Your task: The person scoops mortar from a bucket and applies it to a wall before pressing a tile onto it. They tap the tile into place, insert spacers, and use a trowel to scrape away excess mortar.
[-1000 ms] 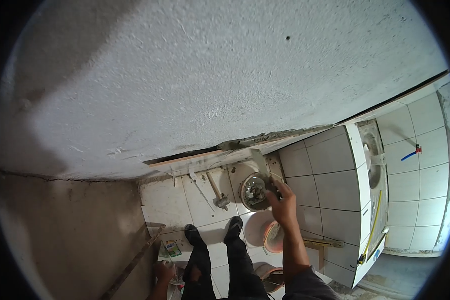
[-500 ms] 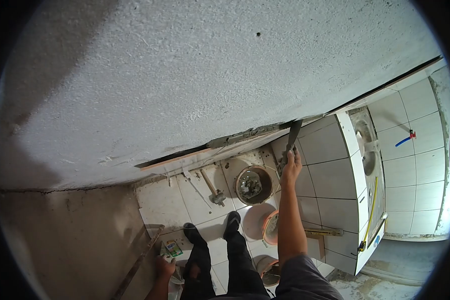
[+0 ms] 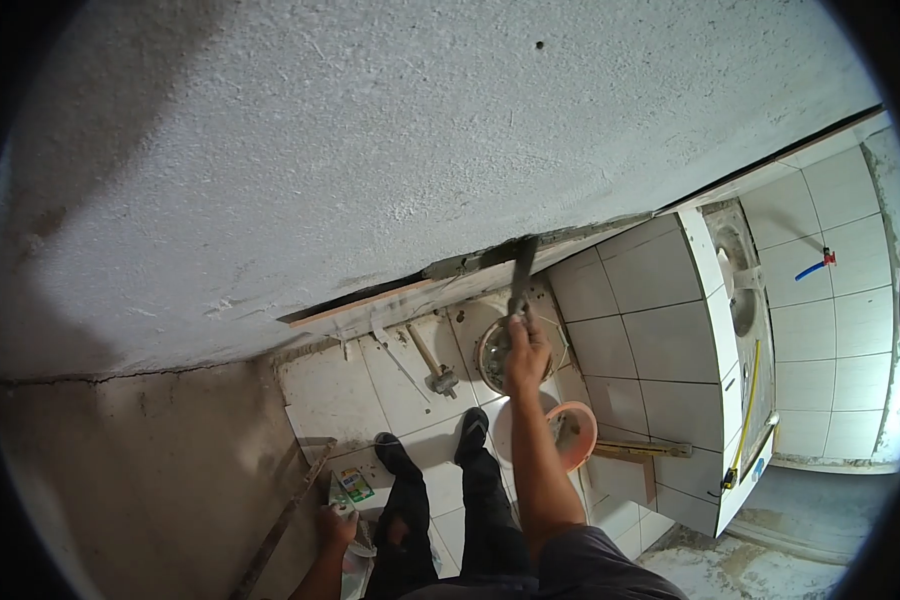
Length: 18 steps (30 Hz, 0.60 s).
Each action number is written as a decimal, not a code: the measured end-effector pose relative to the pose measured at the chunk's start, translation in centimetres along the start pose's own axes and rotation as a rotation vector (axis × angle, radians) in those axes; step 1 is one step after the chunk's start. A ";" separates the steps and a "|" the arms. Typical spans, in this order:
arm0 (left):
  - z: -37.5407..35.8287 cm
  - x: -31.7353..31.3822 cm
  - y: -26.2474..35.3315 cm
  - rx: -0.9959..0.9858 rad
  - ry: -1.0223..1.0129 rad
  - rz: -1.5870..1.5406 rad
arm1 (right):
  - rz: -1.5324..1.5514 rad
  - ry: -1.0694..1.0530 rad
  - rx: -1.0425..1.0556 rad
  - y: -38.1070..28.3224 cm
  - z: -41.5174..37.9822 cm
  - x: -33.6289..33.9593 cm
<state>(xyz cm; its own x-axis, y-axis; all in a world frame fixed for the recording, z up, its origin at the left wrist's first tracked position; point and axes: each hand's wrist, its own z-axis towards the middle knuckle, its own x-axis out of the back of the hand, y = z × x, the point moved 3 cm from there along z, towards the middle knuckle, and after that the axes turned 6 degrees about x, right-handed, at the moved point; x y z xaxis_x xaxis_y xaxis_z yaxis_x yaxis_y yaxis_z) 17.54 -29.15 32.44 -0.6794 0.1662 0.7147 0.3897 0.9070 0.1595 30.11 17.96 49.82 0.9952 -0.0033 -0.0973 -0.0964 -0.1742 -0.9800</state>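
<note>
My right hand (image 3: 527, 360) is closed around the handle of a trowel (image 3: 523, 268). Its dark narrow blade points up and meets the mortar-filled gap (image 3: 465, 263) between the rough wall (image 3: 370, 150) and the top edge of the tiles below. To the left the gap (image 3: 355, 300) is dark and hollow. Low on the left, my left hand (image 3: 338, 523) is closed, with a greyish pointed piece showing by its fingers; I cannot make out what it is. Behind my right hand, a bucket (image 3: 492, 357) is partly hidden.
On the tiled floor lie a hammer (image 3: 442, 378) and a green packet (image 3: 356, 485). An orange bucket (image 3: 588, 430) stands beside my right forearm. A spirit level (image 3: 660, 449) and a yellow tape measure (image 3: 730, 478) are by the tiled counter (image 3: 670, 345). A long bar (image 3: 285, 520) leans at left.
My right hand has moved left along the gap with the trowel, now in front of the bucket. The view has shifted slightly. My left hand stays low at the left.
</note>
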 end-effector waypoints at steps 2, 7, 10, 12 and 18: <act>0.2 -0.2 -0.2 -0.004 -0.003 -0.007 | 0.018 0.000 0.010 0.6 -1.7 -1.8; 0.1 0.9 0.6 0.035 -0.034 -0.028 | 0.031 -0.053 -0.021 0.9 -5.2 -4.1; 0.2 0.8 0.0 0.048 -0.009 0.022 | 0.104 -0.119 -0.091 1.4 -6.0 -3.9; 0.1 0.7 -0.4 0.008 0.033 0.026 | 0.100 -0.093 0.045 1.9 -5.4 -2.6; -0.3 0.2 -1.5 0.043 0.003 0.038 | -0.455 0.021 0.522 4.3 1.8 3.0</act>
<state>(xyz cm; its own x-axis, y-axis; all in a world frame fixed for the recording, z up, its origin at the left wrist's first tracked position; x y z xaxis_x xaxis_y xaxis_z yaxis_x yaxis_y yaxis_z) 17.03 -30.56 32.56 -0.6628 0.1997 0.7217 0.3879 0.9160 0.1028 32.71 18.93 45.02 0.9378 -0.0622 0.3416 0.3421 0.3336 -0.8784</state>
